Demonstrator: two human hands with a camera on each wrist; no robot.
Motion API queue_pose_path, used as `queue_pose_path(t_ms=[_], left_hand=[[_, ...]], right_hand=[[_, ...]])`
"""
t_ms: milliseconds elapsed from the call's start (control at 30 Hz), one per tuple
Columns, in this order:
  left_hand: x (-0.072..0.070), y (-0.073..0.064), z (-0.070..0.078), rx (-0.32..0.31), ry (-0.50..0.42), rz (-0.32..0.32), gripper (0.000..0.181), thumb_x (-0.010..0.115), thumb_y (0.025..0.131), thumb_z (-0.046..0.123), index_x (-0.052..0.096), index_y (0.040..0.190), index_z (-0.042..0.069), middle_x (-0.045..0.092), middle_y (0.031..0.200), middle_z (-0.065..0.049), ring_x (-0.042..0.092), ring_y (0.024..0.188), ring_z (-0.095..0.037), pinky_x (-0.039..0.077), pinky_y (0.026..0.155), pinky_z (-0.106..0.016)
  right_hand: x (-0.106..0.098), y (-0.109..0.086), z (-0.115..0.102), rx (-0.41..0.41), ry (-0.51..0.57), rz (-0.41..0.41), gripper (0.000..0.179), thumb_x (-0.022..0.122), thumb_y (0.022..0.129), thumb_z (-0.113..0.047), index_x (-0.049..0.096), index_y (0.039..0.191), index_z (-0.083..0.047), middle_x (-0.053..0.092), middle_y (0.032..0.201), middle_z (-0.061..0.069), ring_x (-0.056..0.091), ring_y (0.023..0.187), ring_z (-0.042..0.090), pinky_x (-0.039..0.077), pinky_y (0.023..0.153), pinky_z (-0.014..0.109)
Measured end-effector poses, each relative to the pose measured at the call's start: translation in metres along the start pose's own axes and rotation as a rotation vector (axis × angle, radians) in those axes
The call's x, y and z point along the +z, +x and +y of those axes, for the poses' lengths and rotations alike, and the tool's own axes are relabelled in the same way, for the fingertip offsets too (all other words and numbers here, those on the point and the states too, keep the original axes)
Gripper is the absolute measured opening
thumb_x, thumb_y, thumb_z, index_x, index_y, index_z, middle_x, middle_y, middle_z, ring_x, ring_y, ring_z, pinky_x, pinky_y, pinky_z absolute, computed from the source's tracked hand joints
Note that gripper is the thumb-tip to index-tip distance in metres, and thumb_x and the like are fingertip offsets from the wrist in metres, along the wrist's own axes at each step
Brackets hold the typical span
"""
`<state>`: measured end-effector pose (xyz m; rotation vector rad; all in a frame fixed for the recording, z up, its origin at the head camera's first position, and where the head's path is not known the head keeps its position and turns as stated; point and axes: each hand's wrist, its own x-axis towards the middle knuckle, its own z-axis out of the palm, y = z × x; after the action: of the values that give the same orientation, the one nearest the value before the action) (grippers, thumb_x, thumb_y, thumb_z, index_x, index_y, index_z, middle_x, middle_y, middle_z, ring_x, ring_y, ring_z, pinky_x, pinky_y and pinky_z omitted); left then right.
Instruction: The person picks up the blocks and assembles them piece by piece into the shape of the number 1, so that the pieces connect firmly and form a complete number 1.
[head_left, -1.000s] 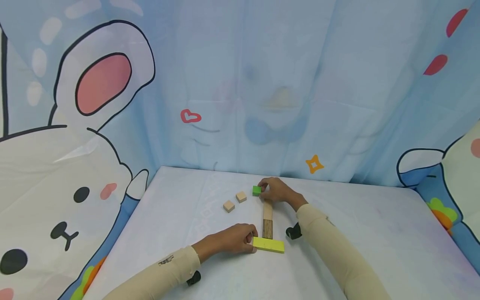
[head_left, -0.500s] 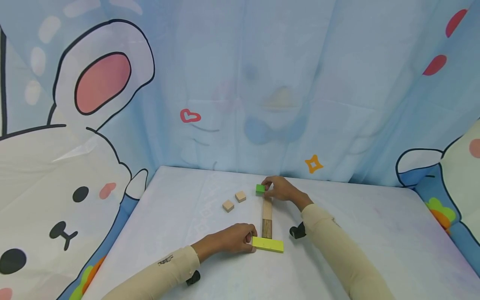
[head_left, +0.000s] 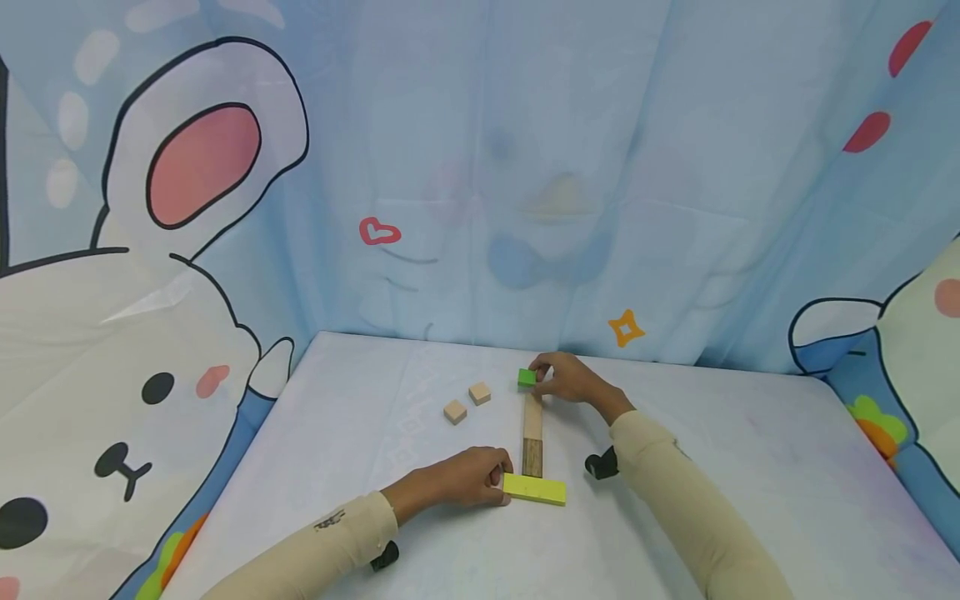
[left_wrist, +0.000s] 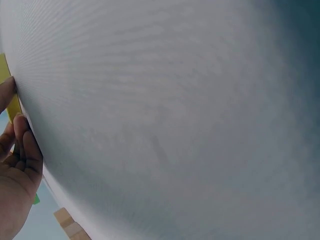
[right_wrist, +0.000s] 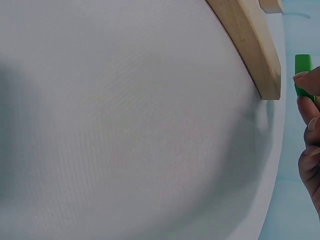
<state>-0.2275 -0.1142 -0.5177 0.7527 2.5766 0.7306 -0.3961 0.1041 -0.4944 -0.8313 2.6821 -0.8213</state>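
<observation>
My right hand pinches a small green block between thumb and fingertips, at the far end of a row of blocks. In the right wrist view the green block appears just past the end of a pale wooden block. That row runs toward me: the pale wooden block, then a darker brown block, then a yellow bar lying crosswise at the near end. My left hand holds the yellow bar's left end between thumb and fingers.
Two small pale wooden cubes lie left of the row, a nearer cube and a farther cube. A white cloth covers the table. Behind it hangs a blue printed curtain.
My right hand has moved slightly right with the green block, which now sits in line with the row's far end. My left hand stays on the yellow bar.
</observation>
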Motion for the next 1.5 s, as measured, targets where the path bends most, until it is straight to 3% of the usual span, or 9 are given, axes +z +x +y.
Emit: queue_pose_path(t_ms=[1500], left_hand=[[-0.001, -0.002, 0.004, -0.014, -0.001, 0.000, 0.032, 0.076, 0.091, 0.024, 0.061, 0.117, 0.011, 0.053, 0.085, 0.011, 0.048, 0.076, 0.000, 0.044, 0.070, -0.016]], right_hand=[[-0.018, -0.022, 0.008, -0.026, -0.007, -0.014, 0.035, 0.073, 0.088, -0.012, 0.065, 0.120, 0.001, 0.066, 0.094, 0.004, 0.057, 0.087, 0.021, 0.047, 0.070, 0.031]])
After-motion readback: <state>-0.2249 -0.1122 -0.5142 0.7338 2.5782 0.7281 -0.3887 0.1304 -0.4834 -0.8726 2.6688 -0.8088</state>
